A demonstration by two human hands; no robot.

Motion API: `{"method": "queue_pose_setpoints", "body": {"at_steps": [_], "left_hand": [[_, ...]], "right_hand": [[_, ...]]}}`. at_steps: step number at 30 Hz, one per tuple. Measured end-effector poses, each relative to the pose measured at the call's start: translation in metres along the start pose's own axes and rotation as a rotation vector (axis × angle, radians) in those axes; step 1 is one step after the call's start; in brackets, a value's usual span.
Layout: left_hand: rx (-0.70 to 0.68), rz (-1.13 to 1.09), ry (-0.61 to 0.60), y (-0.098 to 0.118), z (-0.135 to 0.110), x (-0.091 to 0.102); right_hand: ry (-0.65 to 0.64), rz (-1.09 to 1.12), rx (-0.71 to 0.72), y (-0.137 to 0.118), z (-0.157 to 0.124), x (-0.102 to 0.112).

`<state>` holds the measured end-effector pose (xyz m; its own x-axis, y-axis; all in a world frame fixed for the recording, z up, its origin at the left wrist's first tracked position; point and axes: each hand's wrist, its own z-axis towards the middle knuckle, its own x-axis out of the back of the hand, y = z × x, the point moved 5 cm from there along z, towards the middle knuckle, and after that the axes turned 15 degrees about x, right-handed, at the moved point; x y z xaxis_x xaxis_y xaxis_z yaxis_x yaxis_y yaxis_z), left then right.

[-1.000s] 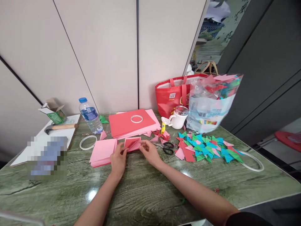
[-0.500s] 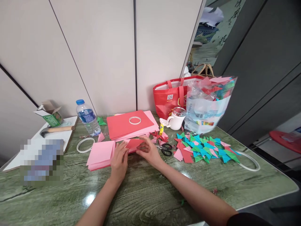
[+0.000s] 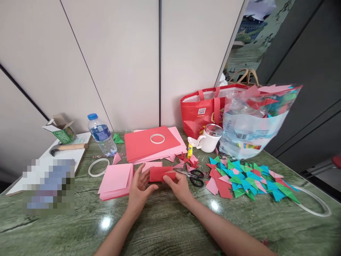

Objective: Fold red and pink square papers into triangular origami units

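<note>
A red sheet of paper (image 3: 157, 174), folded into a narrow strip, is pinched in my right hand (image 3: 179, 185) with the thumb on its near face. My left hand (image 3: 141, 190) is beside the strip's left end, thumb and fingers spread apart; whether its fingertips touch the paper I cannot tell. Left of that hand lies a stack of pink paper squares (image 3: 115, 177). Another pink sheet (image 3: 151, 165) shows behind the red strip. Black-handled scissors (image 3: 195, 176) rest just past my right hand.
Folded colored paper pieces (image 3: 247, 179) are heaped at right by a white ring (image 3: 317, 206). Behind stand a white mug (image 3: 210, 140), a glue stick (image 3: 190, 151), a plastic bag (image 3: 247, 131), a red bag (image 3: 197, 117) and a water bottle (image 3: 102, 137). A hammer (image 3: 69, 147) lies left.
The red paper now shows as a narrow folded strip in my right hand. My left hand has spread its fingers. The camera view has shifted slightly.
</note>
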<state>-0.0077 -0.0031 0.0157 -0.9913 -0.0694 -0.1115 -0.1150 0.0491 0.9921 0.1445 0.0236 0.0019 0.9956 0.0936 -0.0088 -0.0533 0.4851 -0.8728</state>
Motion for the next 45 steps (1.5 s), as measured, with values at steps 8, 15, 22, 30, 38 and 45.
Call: {"method": "queue_pose_setpoints", "body": {"at_steps": [8,15,22,30,38,45], "left_hand": [[0.239,-0.090,0.089,-0.016,0.001,0.003],[0.237,-0.109,0.176,-0.019,0.003,0.009],[0.246,-0.073,0.149,-0.015,0.002,0.005],[0.297,-0.131,0.019,-0.019,0.001,-0.002],[0.336,-0.127,0.015,-0.018,0.001,-0.004],[0.336,-0.158,0.017,-0.020,0.002,-0.003]], "right_hand": [[-0.025,0.007,0.014,-0.004,-0.002,-0.001],[-0.037,-0.167,0.102,-0.005,-0.003,-0.004],[-0.020,-0.231,0.067,-0.002,-0.003,-0.004],[-0.046,-0.185,0.003,0.002,-0.003,-0.008],[-0.052,-0.126,-0.046,0.006,-0.004,-0.009],[-0.055,-0.102,-0.064,0.008,-0.005,-0.009]]}}
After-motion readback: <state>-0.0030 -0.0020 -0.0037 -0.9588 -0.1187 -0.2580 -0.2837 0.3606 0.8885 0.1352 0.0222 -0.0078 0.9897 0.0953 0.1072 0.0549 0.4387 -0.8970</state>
